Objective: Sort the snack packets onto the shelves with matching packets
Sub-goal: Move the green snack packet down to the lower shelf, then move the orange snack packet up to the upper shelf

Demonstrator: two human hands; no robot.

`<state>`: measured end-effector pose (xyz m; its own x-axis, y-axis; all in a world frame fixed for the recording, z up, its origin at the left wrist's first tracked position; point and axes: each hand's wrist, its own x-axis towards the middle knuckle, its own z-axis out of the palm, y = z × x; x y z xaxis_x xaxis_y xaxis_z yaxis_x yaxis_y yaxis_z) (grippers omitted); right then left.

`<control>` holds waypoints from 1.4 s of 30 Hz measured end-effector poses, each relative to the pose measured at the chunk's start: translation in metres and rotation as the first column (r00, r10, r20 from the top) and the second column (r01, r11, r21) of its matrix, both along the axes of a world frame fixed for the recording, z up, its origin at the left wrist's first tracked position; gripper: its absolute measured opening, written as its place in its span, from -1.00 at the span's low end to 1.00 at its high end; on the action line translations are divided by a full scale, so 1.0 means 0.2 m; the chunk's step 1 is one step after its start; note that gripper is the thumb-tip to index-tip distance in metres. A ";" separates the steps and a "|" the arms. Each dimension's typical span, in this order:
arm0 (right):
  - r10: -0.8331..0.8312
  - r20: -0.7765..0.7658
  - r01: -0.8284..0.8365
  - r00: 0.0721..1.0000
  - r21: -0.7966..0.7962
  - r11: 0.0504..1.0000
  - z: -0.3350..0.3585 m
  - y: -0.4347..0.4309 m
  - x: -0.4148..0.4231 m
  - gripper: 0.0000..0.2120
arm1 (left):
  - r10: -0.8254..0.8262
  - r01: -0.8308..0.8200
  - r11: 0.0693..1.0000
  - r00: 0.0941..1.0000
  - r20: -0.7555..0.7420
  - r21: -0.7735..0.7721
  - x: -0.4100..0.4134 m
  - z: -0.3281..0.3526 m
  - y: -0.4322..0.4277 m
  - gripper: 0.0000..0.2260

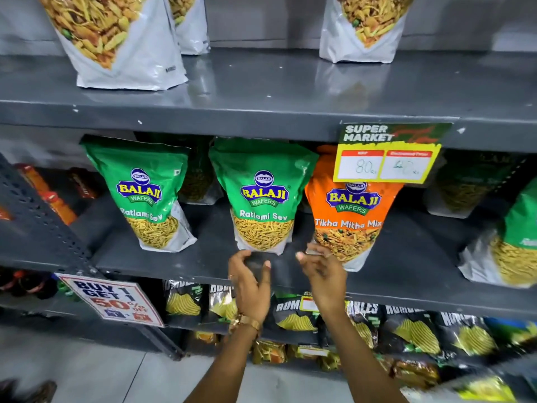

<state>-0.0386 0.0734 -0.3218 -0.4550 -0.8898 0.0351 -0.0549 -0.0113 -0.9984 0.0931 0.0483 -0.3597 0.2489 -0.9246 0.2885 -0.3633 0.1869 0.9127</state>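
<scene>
On the middle shelf (203,257) stands a green Ratlami Sev packet (263,196), upright and facing out. Left of it, apart, stands a second Ratlami Sev packet (145,193); right of it, just beside it, stands an orange Tikha Mitha Mix packet (353,216), partly behind a yellow price tag (383,164) hanging from the shelf above. The left hand (250,279) hovers below the middle green packet's bottom edge, its grip loosely curled and holding nothing. The right hand (322,270) sits at the orange packet's lower left corner, fingers spread; whether they touch the packet I cannot tell. Below the green packet, black chip packets (296,314) line the lower shelf.
</scene>
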 end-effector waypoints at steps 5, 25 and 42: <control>-0.434 -0.026 0.428 0.901 -0.126 0.895 0.02 0.13 -0.21 -0.77 | -0.409 0.404 0.909 0.912 0.029 0.102 -0.25 0.09 0.05 -0.56; -0.113 -0.172 0.123 0.979 0.045 0.991 -0.01 0.40 -0.61 -0.49 | -0.567 0.504 0.800 0.813 0.134 0.324 -0.53 0.13 0.08 -0.52; -0.146 -0.181 0.163 0.973 0.081 0.983 0.19 1.06 -0.65 -0.43 | -0.668 0.643 0.742 0.735 0.121 0.189 -0.42 0.45 0.65 -0.50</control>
<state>-0.1680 0.2863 -0.2831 -0.5815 -0.8123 0.0450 -0.2211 0.1046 -0.9696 0.0091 0.1792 -0.2693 -0.4741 -0.8698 0.1367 -0.3432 0.3255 0.8810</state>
